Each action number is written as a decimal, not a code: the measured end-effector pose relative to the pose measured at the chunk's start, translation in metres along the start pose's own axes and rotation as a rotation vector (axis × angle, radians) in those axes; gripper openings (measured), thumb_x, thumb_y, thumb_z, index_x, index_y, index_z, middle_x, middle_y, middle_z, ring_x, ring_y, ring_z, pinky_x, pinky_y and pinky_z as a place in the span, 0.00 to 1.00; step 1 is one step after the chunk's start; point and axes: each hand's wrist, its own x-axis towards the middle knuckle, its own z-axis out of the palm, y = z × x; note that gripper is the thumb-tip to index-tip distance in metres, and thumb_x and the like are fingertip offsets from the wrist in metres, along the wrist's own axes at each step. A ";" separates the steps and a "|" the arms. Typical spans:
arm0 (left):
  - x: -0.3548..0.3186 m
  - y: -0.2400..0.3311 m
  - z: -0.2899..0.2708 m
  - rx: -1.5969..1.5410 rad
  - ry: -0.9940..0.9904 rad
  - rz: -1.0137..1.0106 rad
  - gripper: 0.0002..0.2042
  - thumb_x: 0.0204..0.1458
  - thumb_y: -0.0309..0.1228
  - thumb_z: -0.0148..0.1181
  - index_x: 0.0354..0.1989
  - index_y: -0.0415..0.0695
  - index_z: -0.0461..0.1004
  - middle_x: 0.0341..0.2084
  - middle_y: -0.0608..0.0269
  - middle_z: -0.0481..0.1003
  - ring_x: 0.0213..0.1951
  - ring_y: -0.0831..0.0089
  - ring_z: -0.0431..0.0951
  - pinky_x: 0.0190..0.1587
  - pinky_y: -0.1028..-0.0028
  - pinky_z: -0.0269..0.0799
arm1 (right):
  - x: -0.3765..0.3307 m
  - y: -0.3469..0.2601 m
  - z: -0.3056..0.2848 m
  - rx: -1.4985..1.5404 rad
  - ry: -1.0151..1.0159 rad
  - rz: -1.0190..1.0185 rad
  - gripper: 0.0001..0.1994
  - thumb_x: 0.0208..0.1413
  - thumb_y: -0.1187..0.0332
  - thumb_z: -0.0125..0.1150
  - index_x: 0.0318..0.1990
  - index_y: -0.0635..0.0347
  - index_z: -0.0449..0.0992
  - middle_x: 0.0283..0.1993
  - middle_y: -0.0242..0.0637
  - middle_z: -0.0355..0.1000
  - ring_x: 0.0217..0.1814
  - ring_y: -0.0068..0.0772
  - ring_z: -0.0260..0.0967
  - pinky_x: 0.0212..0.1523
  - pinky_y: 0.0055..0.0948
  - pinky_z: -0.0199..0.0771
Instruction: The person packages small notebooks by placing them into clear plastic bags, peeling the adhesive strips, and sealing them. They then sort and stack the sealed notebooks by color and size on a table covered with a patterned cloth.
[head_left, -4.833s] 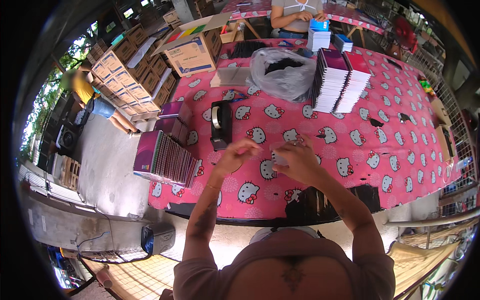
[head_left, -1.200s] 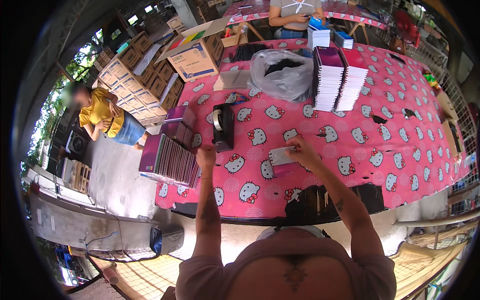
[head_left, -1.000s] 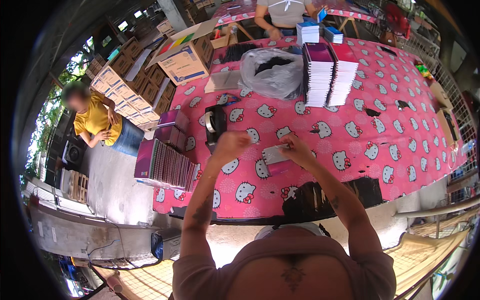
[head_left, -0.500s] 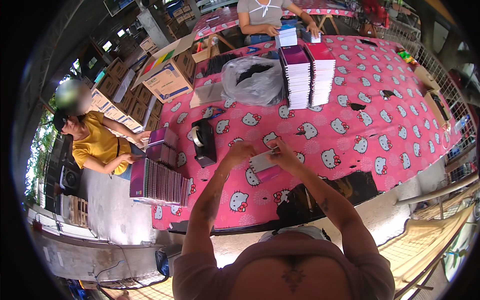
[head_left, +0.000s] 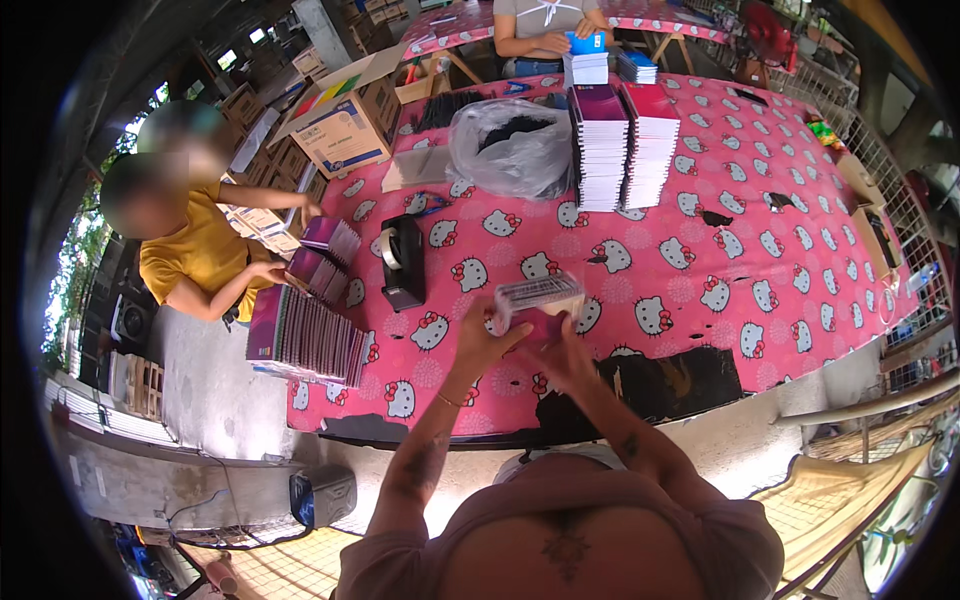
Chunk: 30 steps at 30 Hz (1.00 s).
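Note:
A small bundle of purple notebooks is tilted up over the near middle of the table, its striped edge upward and a purple cover toward me. It looks shiny, perhaps wrapped in clear plastic. My left hand grips the bundle's left side, thumb across the cover. At its lower right, my right hand is closed on it, slightly blurred by motion. Left of my hands stands a black tape dispenser with a roll of tape. A clear plastic bag with dark contents lies beyond.
Tall notebook stacks stand past my hands. Purple spiral notebooks fill the table's left edge beside a person in yellow. Across the table, another person handles blue notebooks. An open carton stands back left; torn black covering lies near right.
The bundle has gone from lying low on the table to tilted up, with both hands now around it. The person in yellow has reached farther over the purple notebooks; the person opposite holds a blue notebook.

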 end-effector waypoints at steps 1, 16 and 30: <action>-0.015 -0.024 0.011 -0.211 0.018 0.007 0.35 0.44 0.38 0.75 0.59 0.37 0.66 0.51 0.53 0.74 0.54 0.60 0.75 0.59 0.62 0.66 | 0.005 -0.010 0.004 -0.281 -0.034 -0.081 0.32 0.56 0.59 0.69 0.64 0.57 0.62 0.55 0.39 0.72 0.58 0.40 0.71 0.58 0.39 0.72; 0.029 -0.080 -0.069 0.031 0.718 0.122 0.10 0.57 0.30 0.59 0.44 0.39 0.78 0.41 0.49 0.79 0.41 0.52 0.79 0.45 0.62 0.76 | 0.010 -0.084 0.093 -1.625 -0.141 -0.738 0.16 0.54 0.64 0.67 0.49 0.55 0.78 0.46 0.35 0.74 0.48 0.39 0.73 0.50 0.36 0.71; -0.009 -0.231 -0.141 -0.100 0.671 -0.301 0.08 0.48 0.30 0.66 0.34 0.40 0.79 0.25 0.58 0.80 0.27 0.70 0.81 0.29 0.69 0.74 | 0.006 -0.011 0.120 -2.417 -0.237 -0.782 0.20 0.45 0.57 0.72 0.46 0.49 0.76 0.32 0.33 0.78 0.38 0.40 0.77 0.53 0.41 0.61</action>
